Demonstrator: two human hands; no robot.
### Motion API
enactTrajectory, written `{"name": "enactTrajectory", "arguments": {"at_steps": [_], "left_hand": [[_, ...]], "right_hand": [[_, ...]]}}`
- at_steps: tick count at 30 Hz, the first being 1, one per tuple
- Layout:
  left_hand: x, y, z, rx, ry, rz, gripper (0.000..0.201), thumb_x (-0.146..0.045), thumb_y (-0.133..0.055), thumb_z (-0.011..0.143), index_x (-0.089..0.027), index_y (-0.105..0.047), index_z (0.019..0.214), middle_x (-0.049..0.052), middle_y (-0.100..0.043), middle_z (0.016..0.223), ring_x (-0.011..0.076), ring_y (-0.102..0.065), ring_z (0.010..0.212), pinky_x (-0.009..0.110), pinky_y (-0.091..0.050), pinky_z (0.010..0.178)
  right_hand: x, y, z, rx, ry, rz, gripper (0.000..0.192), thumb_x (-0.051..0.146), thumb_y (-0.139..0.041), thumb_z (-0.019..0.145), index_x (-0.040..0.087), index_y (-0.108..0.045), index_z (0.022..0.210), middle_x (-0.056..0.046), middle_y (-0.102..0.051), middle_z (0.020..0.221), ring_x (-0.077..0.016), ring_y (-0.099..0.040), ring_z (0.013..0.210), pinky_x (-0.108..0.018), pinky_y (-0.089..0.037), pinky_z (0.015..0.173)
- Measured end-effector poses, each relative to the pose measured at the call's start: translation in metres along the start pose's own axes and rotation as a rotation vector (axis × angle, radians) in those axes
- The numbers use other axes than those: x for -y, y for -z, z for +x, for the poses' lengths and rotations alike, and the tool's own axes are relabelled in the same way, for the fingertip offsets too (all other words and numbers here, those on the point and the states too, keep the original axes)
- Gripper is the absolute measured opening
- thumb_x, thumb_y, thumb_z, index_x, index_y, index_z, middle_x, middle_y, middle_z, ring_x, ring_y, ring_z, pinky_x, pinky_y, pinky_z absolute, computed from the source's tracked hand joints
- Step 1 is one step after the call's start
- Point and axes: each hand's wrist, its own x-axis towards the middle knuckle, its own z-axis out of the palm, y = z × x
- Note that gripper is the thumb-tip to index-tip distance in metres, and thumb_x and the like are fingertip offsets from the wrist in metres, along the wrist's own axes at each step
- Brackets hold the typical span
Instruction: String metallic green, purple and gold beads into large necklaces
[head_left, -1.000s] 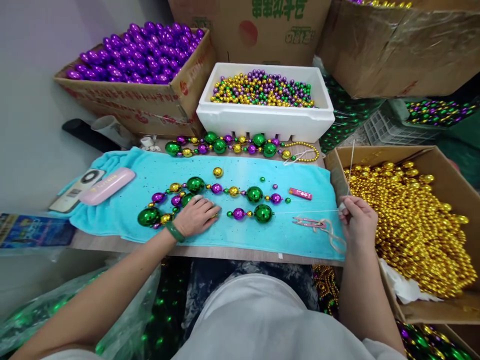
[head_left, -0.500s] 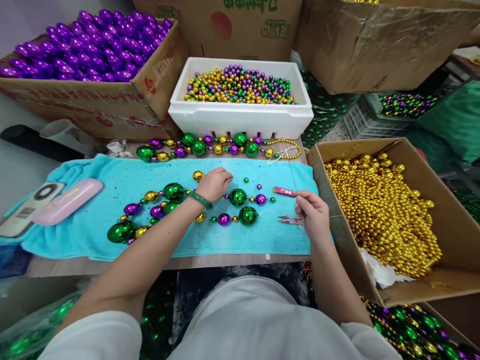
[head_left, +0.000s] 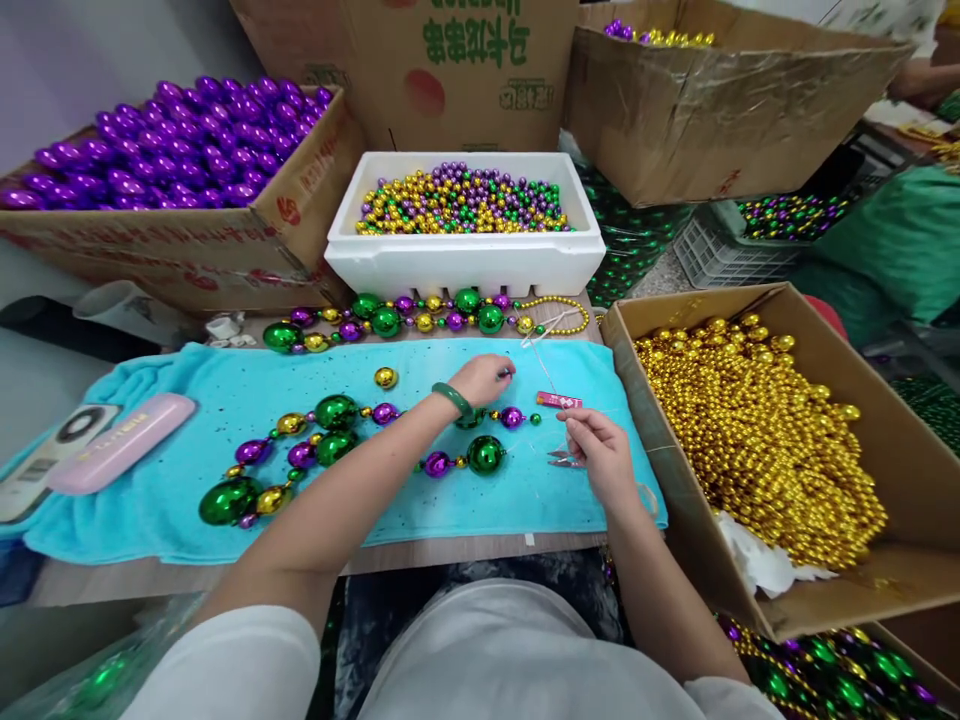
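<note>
- The right hand (head_left: 600, 452) is drawing in from the worktop's right edge toward the middle of the turquoise terry towel (head_left: 187, 420); its fingers are pinching a thin pale stringing thread (head_left: 541, 352) and hovering just over the small pink-handled snips (head_left: 559, 458). With that hand closer, the thread is running slacker than a second ago.
- The half-strung strand of shiny green, purple and gold plastic beads (head_left: 322, 440) is lying looped across the towel, its open end by the big green bead (head_left: 485, 454) just left of the right hand.
- The left hand (head_left: 484, 378), a green bangle (head_left: 452, 399) on its wrist, is moving up off the strand's near loop to the far side of the towel, fingers narrowing on something tiny; what it is picking cannot be told.
- A small red flat packet (head_left: 558, 400) is lying between the two hands, and a loose gold bead (head_left: 385, 377) is sitting to the left.
- This looks like another bead being fetched for the thread, with the stringing unfinished.
- Farther off, a finished bead strand (head_left: 390, 318) is lying before the white foam box (head_left: 465, 262) of mixed small beads.
</note>
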Motion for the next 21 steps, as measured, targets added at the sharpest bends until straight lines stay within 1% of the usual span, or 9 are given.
{"name": "enactTrajectory", "arguments": {"at_steps": [1, 2, 4, 5, 6, 8, 13, 18, 21], "left_hand": [[0.003, 0.008, -0.002, -0.06, 0.057, -0.22, 0.021, -0.019, -0.053, 0.083, -0.017, -0.067, 0.098, 0.009, -0.066, 0.092, 0.0185, -0.063, 0.082, 0.032, -0.05, 0.075], [0.005, 0.016, -0.006, -0.116, 0.116, -0.495, 0.022, -0.023, -0.054, 0.084, -0.017, -0.065, 0.101, 0.008, -0.066, 0.092, 0.0158, -0.063, 0.077, 0.03, -0.05, 0.072], [0.008, 0.032, -0.017, -0.186, 0.199, -1.046, 0.022, -0.026, -0.058, 0.083, -0.018, -0.065, 0.102, 0.006, -0.066, 0.089, 0.0113, -0.062, 0.07, 0.026, -0.051, 0.066], [0.009, 0.038, -0.023, -0.19, 0.21, -1.232, 0.022, -0.026, -0.06, 0.082, -0.018, -0.065, 0.102, 0.005, -0.066, 0.088, 0.0098, -0.062, 0.069, 0.025, -0.051, 0.065], [0.01, 0.043, -0.029, -0.189, 0.213, -1.357, 0.022, -0.026, -0.061, 0.082, -0.017, -0.065, 0.101, 0.004, -0.066, 0.087, 0.0089, -0.062, 0.068, 0.023, -0.051, 0.065], [0.011, 0.049, -0.04, -0.192, 0.227, -1.47, 0.019, -0.023, -0.062, 0.081, -0.017, -0.066, 0.099, 0.004, -0.066, 0.084, 0.0084, -0.062, 0.068, 0.022, -0.052, 0.064], [0.011, 0.052, -0.053, -0.223, 0.216, -1.519, 0.02, -0.02, -0.059, 0.083, -0.017, -0.066, 0.101, 0.004, -0.067, 0.084, 0.009, -0.063, 0.069, 0.022, -0.053, 0.065], [0.011, 0.053, -0.06, -0.232, 0.198, -1.554, 0.019, -0.018, -0.06, 0.082, -0.017, -0.067, 0.1, 0.003, -0.066, 0.084, 0.0088, -0.063, 0.069, 0.022, -0.053, 0.065], [0.01, 0.053, -0.063, -0.215, 0.186, -1.589, 0.018, -0.018, -0.059, 0.082, -0.017, -0.067, 0.098, 0.003, -0.066, 0.082, 0.0091, -0.062, 0.069, 0.022, -0.053, 0.065]], "right_hand": [[0.0, 0.0, -0.001, -0.002, 0.0, -0.004, 0.022, 0.036, -0.065, 0.074, 0.017, -0.068, 0.082, 0.005, -0.043, 0.048, -0.0083, -0.037, 0.044, -0.021, -0.028, 0.04], [-0.001, 0.001, -0.002, -0.002, -0.001, -0.008, 0.022, 0.037, -0.065, 0.074, 0.017, -0.068, 0.081, 0.005, -0.043, 0.048, -0.0084, -0.037, 0.044, -0.021, -0.028, 0.04], [-0.002, -0.001, -0.003, 0.014, -0.01, -0.013, 0.022, 0.037, -0.065, 0.072, 0.017, -0.069, 0.078, 0.005, -0.043, 0.047, -0.0085, -0.036, 0.043, -0.022, -0.029, 0.04], [-0.003, -0.002, -0.004, 0.027, -0.016, -0.016, 0.022, 0.037, -0.065, 0.072, 0.017, -0.069, 0.077, 0.005, -0.043, 0.046, -0.0085, -0.036, 0.043, -0.022, -0.029, 0.04], [-0.004, -0.004, -0.004, 0.04, -0.021, -0.022, 0.022, 0.037, -0.065, 0.072, 0.017, -0.069, 0.077, 0.005, -0.043, 0.046, -0.0087, -0.036, 0.043, -0.022, -0.029, 0.04], [-0.006, -0.009, -0.005, 0.066, -0.02, -0.039, 0.021, 0.037, -0.065, 0.071, 0.017, -0.069, 0.076, 0.004, -0.045, 0.047, -0.009, -0.036, 0.043, -0.023, -0.028, 0.04], [-0.012, -0.02, -0.005, 0.119, -0.003, -0.062, 0.022, 0.039, -0.065, 0.072, 0.017, -0.069, 0.074, 0.004, -0.044, 0.047, -0.0091, -0.034, 0.042, -0.023, -0.024, 0.04], [-0.014, -0.024, -0.006, 0.104, 0.005, -0.061, 0.021, 0.038, -0.065, 0.073, 0.018, -0.07, 0.075, 0.003, -0.046, 0.049, -0.0092, -0.034, 0.043, -0.023, -0.024, 0.041], [-0.014, -0.025, -0.007, 0.091, 0.0, -0.057, 0.021, 0.038, -0.066, 0.072, 0.018, -0.07, 0.075, 0.003, -0.046, 0.049, -0.0092, -0.033, 0.043, -0.023, -0.024, 0.041]]}}
